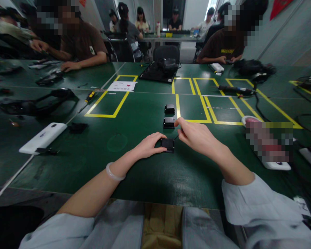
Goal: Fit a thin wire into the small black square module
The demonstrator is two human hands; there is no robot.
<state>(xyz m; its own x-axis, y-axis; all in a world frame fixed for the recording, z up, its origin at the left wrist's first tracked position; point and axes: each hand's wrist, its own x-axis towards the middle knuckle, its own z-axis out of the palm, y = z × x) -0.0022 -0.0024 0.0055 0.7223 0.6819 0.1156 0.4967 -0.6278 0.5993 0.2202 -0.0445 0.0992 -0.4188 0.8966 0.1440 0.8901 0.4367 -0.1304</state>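
Hands on unmarked black module, no legible writing

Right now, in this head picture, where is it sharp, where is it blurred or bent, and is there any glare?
Head view: sharp at the centre, where the left hand holds a small black box and the right hand pinches beside it; edges bend like a wide lens and the far-left clutter smears; soft glare lies on the green table near the yellow tape; faces are pixelated.
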